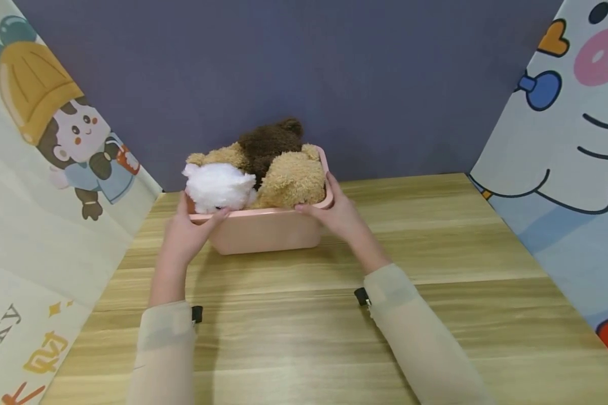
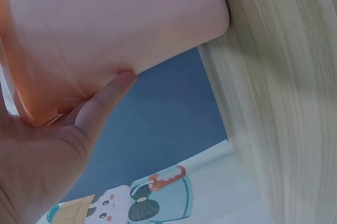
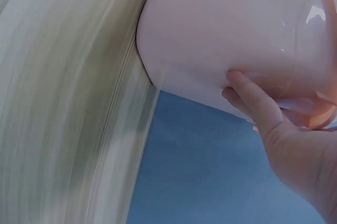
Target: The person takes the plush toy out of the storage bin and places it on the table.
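Note:
A pink plastic bin stands at the back of the table, close to the dark wall. Plush toys fill it to above the rim: a white one at front left, a curly tan one at front right, a dark brown one behind, and another tan one at back left. My left hand grips the bin's left end, thumb over the front rim. At the opposite end, my right hand holds the rim the same way. Both wrist views show fingers against the bin's smooth side.
The wood-grain table spreads out in front of the bin. Behind it rises a dark blue-grey wall. Cartoon-printed panels flank the table, the left one with a child in a yellow hat, the right one with a pink-nosed figure.

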Available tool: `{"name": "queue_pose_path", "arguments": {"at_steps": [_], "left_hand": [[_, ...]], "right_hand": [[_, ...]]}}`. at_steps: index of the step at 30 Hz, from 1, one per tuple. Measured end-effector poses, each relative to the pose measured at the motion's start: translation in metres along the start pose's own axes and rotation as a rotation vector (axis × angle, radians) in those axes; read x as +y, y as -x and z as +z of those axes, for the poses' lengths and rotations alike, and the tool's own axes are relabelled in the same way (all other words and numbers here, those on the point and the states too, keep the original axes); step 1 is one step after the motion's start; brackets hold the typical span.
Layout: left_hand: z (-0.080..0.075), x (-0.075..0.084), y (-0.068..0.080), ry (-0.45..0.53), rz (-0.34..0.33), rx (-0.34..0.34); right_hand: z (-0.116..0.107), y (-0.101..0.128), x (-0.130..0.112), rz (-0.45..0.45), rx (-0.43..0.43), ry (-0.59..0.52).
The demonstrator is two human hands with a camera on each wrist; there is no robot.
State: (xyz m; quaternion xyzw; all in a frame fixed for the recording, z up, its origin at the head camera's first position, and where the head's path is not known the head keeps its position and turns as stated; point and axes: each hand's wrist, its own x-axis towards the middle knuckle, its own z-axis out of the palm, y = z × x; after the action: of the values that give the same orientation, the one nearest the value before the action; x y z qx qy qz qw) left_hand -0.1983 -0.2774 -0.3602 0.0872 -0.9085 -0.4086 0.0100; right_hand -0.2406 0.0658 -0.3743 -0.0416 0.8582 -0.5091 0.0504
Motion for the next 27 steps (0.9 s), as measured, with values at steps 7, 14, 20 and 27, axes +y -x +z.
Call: {"name": "queue_pose_path", "arguments": {"at_steps": [7,14,20,27], "left_hand": [[0.000,0.002,-0.003,-0.011,0.006,0.011],[-0.013,0.008,-0.014,-0.115,0.077,-0.015],[-0.018,0.000,-0.026,-0.138,0.130,-0.064],[-0.020,-0.002,-0.028,-0.197,0.091,-0.081]], "right_hand": [[-0.004,-0.002,-0.002,0.000,-0.010,0.016],[-0.007,-0.003,0.000,-0.021,-0.086,0.026],[-0.023,-0.010,-0.008,-0.129,-0.177,0.052],[-0.057,-0.022,-0.045,-0.326,-0.259,0.287]]}}
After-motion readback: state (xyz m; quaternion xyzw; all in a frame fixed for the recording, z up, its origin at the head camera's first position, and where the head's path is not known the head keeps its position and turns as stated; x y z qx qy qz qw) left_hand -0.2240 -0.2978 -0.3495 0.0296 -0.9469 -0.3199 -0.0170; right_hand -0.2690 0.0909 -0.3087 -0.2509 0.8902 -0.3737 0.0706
